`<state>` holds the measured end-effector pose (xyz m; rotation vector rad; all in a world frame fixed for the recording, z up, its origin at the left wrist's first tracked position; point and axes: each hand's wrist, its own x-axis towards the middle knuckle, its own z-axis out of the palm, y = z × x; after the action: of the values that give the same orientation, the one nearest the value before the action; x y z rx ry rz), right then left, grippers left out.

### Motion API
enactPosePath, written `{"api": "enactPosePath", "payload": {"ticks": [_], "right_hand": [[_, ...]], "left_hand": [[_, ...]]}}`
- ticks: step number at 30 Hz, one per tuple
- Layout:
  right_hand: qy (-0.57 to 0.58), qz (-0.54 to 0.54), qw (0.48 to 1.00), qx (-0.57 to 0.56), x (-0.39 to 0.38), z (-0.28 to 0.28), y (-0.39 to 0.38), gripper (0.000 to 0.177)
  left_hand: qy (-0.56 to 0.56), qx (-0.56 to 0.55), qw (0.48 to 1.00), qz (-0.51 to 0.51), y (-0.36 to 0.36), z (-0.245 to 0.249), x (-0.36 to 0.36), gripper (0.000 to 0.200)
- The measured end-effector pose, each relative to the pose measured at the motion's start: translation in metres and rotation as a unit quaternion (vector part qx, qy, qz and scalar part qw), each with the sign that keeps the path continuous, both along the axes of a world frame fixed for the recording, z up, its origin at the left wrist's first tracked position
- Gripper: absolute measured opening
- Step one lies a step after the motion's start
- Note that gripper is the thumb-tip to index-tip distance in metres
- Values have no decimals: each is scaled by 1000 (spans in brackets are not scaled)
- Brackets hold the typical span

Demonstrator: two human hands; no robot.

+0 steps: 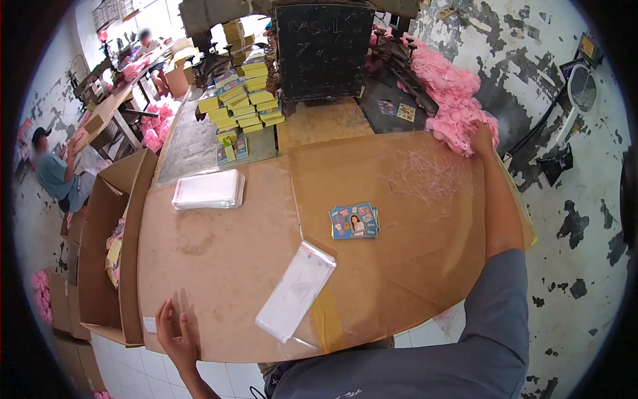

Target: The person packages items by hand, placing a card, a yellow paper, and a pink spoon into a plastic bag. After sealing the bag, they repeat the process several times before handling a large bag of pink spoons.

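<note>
At the table's front left edge rests my left hand (pixel 178 334), fingers apart and nothing in them. My right hand (pixel 484 137) reaches to the far right, at the edge of a heap of pink frilly pieces (pixel 455 100); its fingers are partly lost against the pink, so their grip cannot be made out. A small stack of blue printed cards (pixel 354 221) lies on the brown cardboard table cover (pixel 412 266). One stack of clear plastic sleeves (pixel 296 291) lies slanted near the front, and another sleeve stack (pixel 209 189) lies at the back left.
Yellow-edged card stacks (pixel 242 100) stand behind, beside a black upright board (pixel 322 53). Thin clear strips (pixel 425 174) lie on the right. An open carton (pixel 109 246) flanks the table's left side. Two people sit further off at the left.
</note>
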<state>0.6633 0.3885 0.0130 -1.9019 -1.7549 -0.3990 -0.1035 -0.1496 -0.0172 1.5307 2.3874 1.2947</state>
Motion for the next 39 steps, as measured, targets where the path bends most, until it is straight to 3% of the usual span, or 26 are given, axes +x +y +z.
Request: {"api": "enactPosePath", "payload": {"ticks": [2,5,8,12,15,18,21,24,27,33,36,39], "right_hand": [[21,-22,999,11,1,2,-4,31],[105,57,990,-79,33,9,23,21],[0,68,985,158,10,45,9,14],[-16,95,993,67,34,47,32,6],[11,77,969,235,-2,69,6,9],[45,81,994,55,17,71,18,11],[-10,39,987,158,16,84,11,10],[5,48,977,207,14,102,3,12],[21,119,961,248,4,136,-15,17],[84,212,955,188,-79,213,-91,22],[83,308,934,159,-143,229,-137,20],[134,378,910,103,-214,227,-178,20]], "left_hand": [[2,-2,1000,7,1,1,1,36],[-26,18,999,13,0,-5,-1,35],[-35,29,999,21,-3,-13,-7,34],[-39,34,998,23,-2,-13,-6,33],[-42,29,998,33,0,-11,-3,33],[-44,33,998,27,1,-12,-4,33],[-42,19,999,28,2,-7,-2,33],[-52,18,998,31,2,-7,-1,34],[-22,12,999,22,2,-5,-2,33],[-1,9,1000,26,2,-1,-1,33],[4,33,999,-7,10,13,5,35],[33,68,991,-111,31,53,38,39]]}}
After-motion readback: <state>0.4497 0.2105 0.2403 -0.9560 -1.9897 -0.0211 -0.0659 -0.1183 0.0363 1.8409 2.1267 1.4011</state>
